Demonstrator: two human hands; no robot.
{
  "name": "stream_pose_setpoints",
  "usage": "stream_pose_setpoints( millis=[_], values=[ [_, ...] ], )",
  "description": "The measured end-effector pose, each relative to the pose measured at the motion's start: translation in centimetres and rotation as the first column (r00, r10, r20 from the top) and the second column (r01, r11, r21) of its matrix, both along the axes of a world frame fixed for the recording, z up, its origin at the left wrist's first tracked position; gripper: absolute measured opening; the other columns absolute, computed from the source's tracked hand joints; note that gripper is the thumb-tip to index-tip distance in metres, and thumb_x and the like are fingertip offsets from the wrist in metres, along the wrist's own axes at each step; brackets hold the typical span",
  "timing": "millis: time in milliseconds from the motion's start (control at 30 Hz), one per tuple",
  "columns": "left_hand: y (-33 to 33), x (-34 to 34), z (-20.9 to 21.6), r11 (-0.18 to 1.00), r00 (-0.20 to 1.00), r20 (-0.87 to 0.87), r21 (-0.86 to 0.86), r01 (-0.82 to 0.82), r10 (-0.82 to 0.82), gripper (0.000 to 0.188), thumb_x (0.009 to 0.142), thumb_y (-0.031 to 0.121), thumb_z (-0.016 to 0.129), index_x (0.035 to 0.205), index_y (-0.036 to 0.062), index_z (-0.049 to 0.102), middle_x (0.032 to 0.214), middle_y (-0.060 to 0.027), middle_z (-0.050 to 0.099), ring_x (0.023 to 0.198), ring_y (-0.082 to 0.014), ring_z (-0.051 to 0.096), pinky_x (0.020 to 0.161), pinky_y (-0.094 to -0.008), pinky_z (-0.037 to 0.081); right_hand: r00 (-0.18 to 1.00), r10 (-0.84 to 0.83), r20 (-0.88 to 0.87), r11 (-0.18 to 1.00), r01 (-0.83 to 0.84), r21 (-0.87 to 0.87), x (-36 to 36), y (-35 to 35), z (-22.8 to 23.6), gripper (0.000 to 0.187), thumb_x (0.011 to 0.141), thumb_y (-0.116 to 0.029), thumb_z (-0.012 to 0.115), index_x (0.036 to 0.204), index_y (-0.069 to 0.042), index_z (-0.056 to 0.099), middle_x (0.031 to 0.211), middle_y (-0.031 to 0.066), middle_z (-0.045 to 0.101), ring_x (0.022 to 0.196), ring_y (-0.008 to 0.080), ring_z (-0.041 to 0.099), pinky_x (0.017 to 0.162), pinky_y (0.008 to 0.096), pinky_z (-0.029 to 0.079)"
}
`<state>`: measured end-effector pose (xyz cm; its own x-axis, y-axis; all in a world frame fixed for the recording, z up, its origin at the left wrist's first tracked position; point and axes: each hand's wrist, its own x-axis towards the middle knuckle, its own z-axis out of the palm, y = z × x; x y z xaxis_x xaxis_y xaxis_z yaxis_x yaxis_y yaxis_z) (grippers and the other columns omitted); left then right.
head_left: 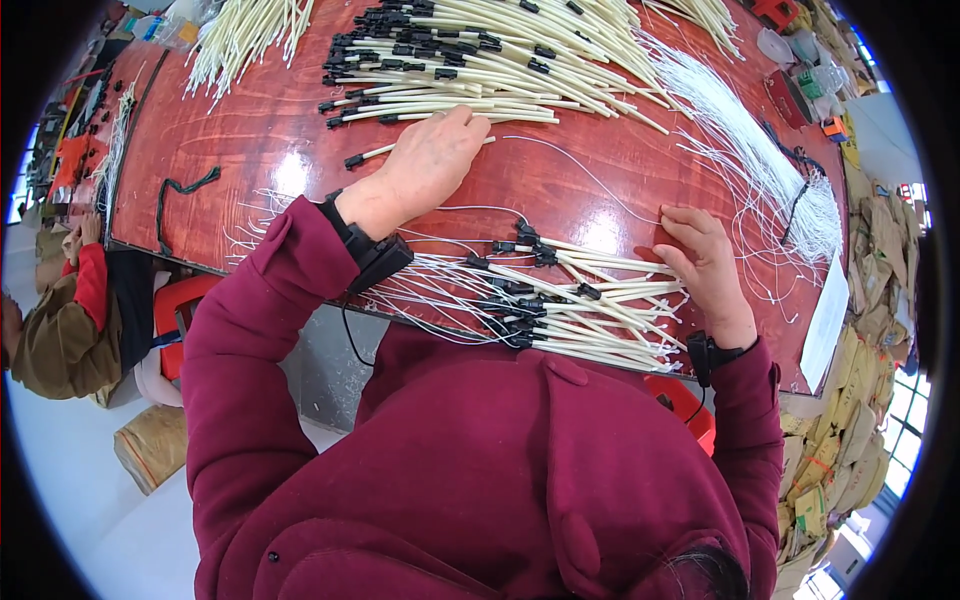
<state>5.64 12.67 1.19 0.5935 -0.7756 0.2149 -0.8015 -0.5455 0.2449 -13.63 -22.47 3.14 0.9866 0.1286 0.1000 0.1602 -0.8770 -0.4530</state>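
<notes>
My left hand (432, 162) is closed over a cream tube (378, 152) with a black connector at its left end; the tube's other tip shows past my knuckles. A thin white wire (590, 172) curves across the table from near that tip to the fingertips of my right hand (702, 250). Those fingers are bent around the wire's end, though the exact grip is hard to see. Just below my hands, at the table's near edge, lies a bundle of finished-looking cream tubes (600, 310) with black connectors and white wires trailing left.
A large pile of cream tubes (560, 60) with black connectors covers the far middle of the red table (260, 120). More tubes (245, 40) lie far left. A thick bunch of white wires (760, 150) is at right, beside a white paper (824, 325). Another person (75, 310) sits at left.
</notes>
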Motion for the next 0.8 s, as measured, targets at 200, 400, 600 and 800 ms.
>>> stream_pose_setpoints(
  millis=[200, 400, 600, 800],
  values=[
    [-0.61, 0.04, 0.18, 0.999, 1.000, -0.007, 0.030, -0.024, 0.024, 0.013, 0.089, 0.002, 0.057, 0.101, 0.0032, 0.060, 0.098, -0.0154, 0.063, 0.096, -0.0362, 0.066, 0.080, -0.0466, 0.055, 1.000, 0.002, 0.012, 1.000, -0.002, 0.028, 0.03, -0.11, -0.32, 0.032, 0.082, -0.011, 0.077, 0.110, 0.004, 0.073, 0.124, 0.0159, 0.070, 0.116, 0.0334, 0.064, 0.100, 0.0413, 0.049],
    [-0.58, 0.33, -0.31, 1.000, 0.999, 0.044, -0.023, 0.005, -0.004, 0.017, 0.088, 0.002, 0.058, 0.104, 0.0040, 0.062, 0.096, -0.0149, 0.062, 0.092, -0.0372, 0.065, 0.077, -0.0469, 0.054, 0.999, -0.025, 0.024, 0.998, 0.024, 0.056, 0.09, 0.06, -0.36, 0.032, 0.081, -0.013, 0.081, 0.107, 0.004, 0.075, 0.120, 0.0143, 0.070, 0.112, 0.0327, 0.065, 0.097, 0.0404, 0.051],
    [-0.86, 0.46, -0.37, 1.000, 0.998, 0.063, -0.019, 0.019, -0.018, 0.019, 0.087, 0.001, 0.059, 0.105, 0.0041, 0.063, 0.095, -0.0143, 0.062, 0.091, -0.0369, 0.066, 0.076, -0.0466, 0.054, 0.999, -0.020, 0.045, 0.996, 0.016, 0.083, 0.23, 0.33, -0.17, 0.031, 0.079, -0.013, 0.082, 0.105, 0.004, 0.075, 0.117, 0.0131, 0.071, 0.109, 0.0325, 0.066, 0.095, 0.0406, 0.051],
    [-0.97, 0.76, -0.49, 1.000, 0.998, 0.057, -0.025, 0.011, -0.009, 0.020, 0.087, 0.001, 0.060, 0.106, 0.0046, 0.064, 0.096, -0.0133, 0.063, 0.092, -0.0357, 0.066, 0.077, -0.0460, 0.055, 1.000, 0.009, 0.022, 1.000, -0.009, 0.026, 0.29, 0.00, 0.07, 0.035, 0.079, -0.014, 0.083, 0.109, 0.003, 0.075, 0.119, 0.0140, 0.070, 0.112, 0.0322, 0.065, 0.098, 0.0399, 0.049]
  ],
)
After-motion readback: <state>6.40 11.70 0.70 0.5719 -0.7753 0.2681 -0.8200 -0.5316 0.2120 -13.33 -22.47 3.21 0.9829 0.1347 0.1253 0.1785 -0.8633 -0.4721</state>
